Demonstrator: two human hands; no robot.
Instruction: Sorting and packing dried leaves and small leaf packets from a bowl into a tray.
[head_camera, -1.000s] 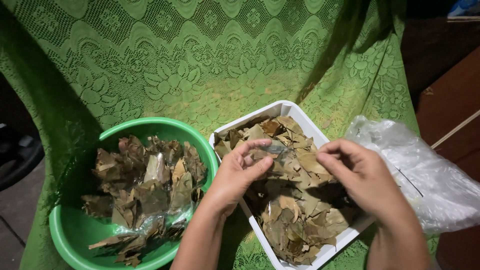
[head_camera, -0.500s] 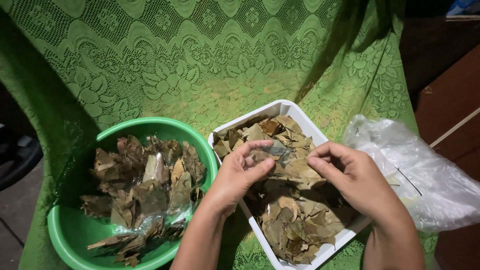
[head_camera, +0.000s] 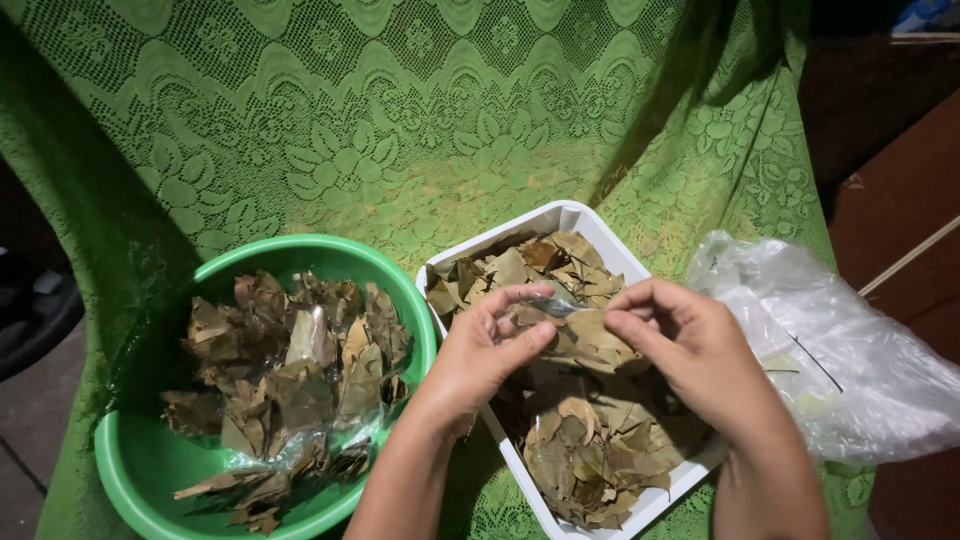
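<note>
Sorting step in hand, by appearance. Left hand (head_camera: 485, 350) and right hand (head_camera: 690, 345) meet over the white tray (head_camera: 560, 215), fingers pinching a small clear packet (head_camera: 557, 305) above the dried leaves (head_camera: 590, 450). Next move calls for a careful lift clear.

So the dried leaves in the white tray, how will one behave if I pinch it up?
The dried leaves look curled and brown, so probably light and brittle, apt to crack under a firm pinch. They lie loosely heaped in the white tray, so neighbours may lift or slide along.
</note>
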